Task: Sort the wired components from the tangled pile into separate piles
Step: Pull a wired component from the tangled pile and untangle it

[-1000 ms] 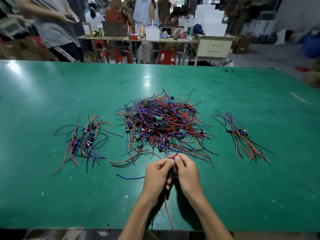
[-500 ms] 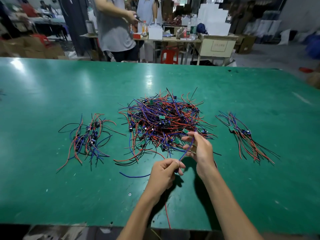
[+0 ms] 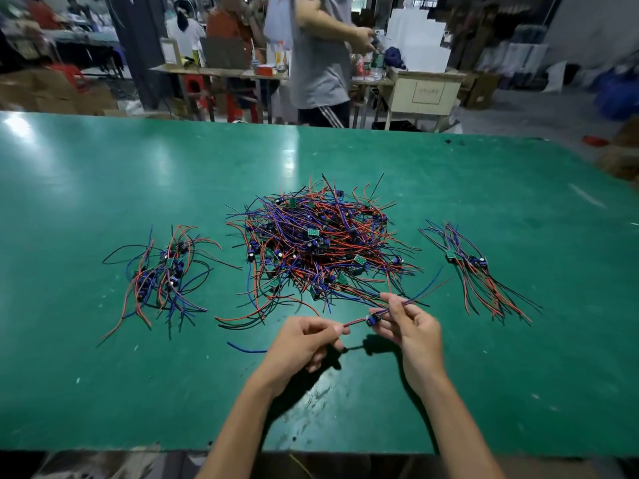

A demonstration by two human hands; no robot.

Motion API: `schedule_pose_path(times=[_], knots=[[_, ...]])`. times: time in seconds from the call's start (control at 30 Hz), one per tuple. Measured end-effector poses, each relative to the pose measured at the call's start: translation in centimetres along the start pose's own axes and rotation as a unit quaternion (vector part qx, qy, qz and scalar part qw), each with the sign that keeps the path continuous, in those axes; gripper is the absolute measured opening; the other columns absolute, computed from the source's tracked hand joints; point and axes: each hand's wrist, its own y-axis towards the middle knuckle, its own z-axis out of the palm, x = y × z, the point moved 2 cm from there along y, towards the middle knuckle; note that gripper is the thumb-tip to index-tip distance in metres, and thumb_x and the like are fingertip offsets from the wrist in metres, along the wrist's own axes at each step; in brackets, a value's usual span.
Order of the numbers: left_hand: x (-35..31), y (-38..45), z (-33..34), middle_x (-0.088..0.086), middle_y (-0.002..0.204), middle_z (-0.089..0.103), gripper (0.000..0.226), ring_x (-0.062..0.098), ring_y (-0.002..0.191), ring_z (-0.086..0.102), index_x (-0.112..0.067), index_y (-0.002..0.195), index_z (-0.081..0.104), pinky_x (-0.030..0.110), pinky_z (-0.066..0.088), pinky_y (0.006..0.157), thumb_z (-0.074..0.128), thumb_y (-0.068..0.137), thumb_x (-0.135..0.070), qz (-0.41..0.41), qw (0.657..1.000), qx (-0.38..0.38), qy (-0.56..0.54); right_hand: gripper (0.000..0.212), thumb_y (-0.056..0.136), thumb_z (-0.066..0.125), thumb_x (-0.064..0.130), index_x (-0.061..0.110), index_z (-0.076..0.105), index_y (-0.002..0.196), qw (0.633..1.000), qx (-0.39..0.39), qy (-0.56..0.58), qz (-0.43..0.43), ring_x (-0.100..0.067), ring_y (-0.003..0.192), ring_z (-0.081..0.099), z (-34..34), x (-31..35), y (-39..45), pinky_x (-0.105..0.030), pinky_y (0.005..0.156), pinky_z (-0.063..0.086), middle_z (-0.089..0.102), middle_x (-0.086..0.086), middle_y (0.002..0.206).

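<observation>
Hands apart: our left [image 3: 304, 340] and right [image 3: 411, 326] pinch one component [image 3: 373, 319] above the green table [image 3: 103, 392]; pile [image 3: 321, 243] at 12 o'clock; workshop benches [image 3: 221, 72] beyond.

Both bare forearms reach in over the near edge of the table, converging toward its middle. The left hand [image 3: 304, 342] lies knuckles up, fingers curled under, thumb and forefinger pinching at its right side. The right hand [image 3: 413, 328] sits just beside it, slightly farther from the near edge, wrist bent, its fingertips [image 3: 387, 299] pinched together and the lower fingers loosely curled.
</observation>
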Motion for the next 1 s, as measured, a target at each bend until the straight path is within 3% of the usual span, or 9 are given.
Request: schedule_pose_path(times=[0.1,0.2,0.3,0.4,0.53,0.63,0.77,0.93,1.0], knots=[[0.0,0.0,0.2,0.009,0.075,0.072,0.013,0.010,0.042,0.040,-0.009,0.092,0.079,0.019,0.033,0.038,0.071,0.094,-0.019,0.020,0.999,-0.024,0.017,0.022,0.099,0.062,0.018,0.002,0.070,0.111,0.999,0.008,0.038,0.002,-0.023,0.071,0.076,-0.3,-0.2,0.1,-0.024,0.063,0.060,0.075,-0.013,0.081],[0.1,-0.4,-0.3,-0.002,0.074,0.075,0.007,0.011,0.049,0.054,-0.023,0.083,0.081,0.022,0.043,0.048,0.080,0.086,-0.029,0.105,0.978,-0.115,0.138,0.025,0.099,0.060,0.020,0.004,0.067,0.117,0.997,0.022,0.076,0.002,-0.024,0.077,0.076,-0.5,0.0,0.3,-0.026,0.068,0.061,0.077,-0.017,0.092],[0.2,-1.2,-0.8,-0.018,0.077,0.074,0.007,0.007,0.070,0.063,-0.030,0.080,0.081,0.025,0.049,0.066,0.087,0.076,-0.027,0.259,0.906,-0.216,0.258,0.031,0.095,0.059,0.022,0.010,0.064,0.123,0.993,0.064,0.095,0.004,-0.026,0.093,0.076,-0.9,0.0,0.4,-0.029,0.075,0.061,0.076,-0.017,0.107],[0.4,-1.8,-0.7,-0.018,0.077,0.073,0.015,0.015,0.075,0.061,-0.023,0.082,0.082,0.029,0.049,0.069,0.090,0.070,-0.019,0.379,0.845,-0.241,0.290,0.037,0.093,0.058,0.020,0.013,0.062,0.129,0.987,0.110,0.114,0.021,-0.022,0.109,0.073,-1.3,-0.1,0.3,-0.028,0.082,0.060,0.075,-0.012,0.117],[0.9,-2.1,-0.6,-0.011,0.080,0.073,0.013,0.017,0.072,0.060,-0.015,0.081,0.081,0.039,0.050,0.065,0.088,0.073,-0.008,0.446,0.773,-0.266,0.364,0.039,0.093,0.056,0.017,0.012,0.060,0.132,0.980,0.124,0.147,0.047,-0.021,0.114,0.070,-1.5,-0.2,0.3,-0.027,0.083,0.059,0.074,-0.012,0.120],[1.0,-2.3,-0.5,-0.007,0.083,0.074,0.012,0.018,0.074,0.064,-0.012,0.081,0.080,0.042,0.051,0.066,0.085,0.075,-0.003,0.463,0.745,-0.282,0.389,0.039,0.093,0.055,0.016,0.012,0.060,0.132,0.980,0.114,0.157,0.049,-0.019,0.113,0.071,-1.7,-0.2,0.3,-0.027,0.082,0.059,0.074,-0.012,0.118],[1.2,-2.4,-0.6,-0.006,0.088,0.075,0.022,0.017,0.082,0.068,-0.013,0.088,0.081,0.040,0.054,0.075,0.088,0.071,0.000,0.441,0.752,-0.306,0.383,0.037,0.094,0.056,0.018,0.013,0.060,0.130,0.982,0.101,0.157,0.038,-0.019,0.111,0.071,-1.8,-0.4,0.4,-0.027,0.082,0.059,0.075,-0.011,0.116],[0.8,-2.6,-0.7,-0.021,0.083,0.075,0.013,-0.002,0.076,0.065,-0.026,0.084,0.082,0.035,0.052,0.074,0.087,0.074,-0.032,0.386,0.813,-0.314,0.302,0.029,0.092,0.060,0.028,0.013,0.065,0.116,0.993,0.012,0.105,-0.044,-0.016,0.084,0.076,-0.9,0.1,0.5,-0.028,0.070,0.062,0.078,-0.006,0.107],[0.6,-2.5,-1.0,-0.025,0.077,0.073,0.008,0.002,0.068,0.065,-0.035,0.081,0.081,0.034,0.052,0.070,0.086,0.075,-0.038,0.334,0.853,-0.310,0.257,0.027,0.096,0.058,0.028,0.012,0.062,0.118,0.995,-0.018,0.079,-0.064,-0.015,0.076,0.074,-0.7,0.7,1.0,-0.027,0.066,0.061,0.078,-0.006,0.105]])
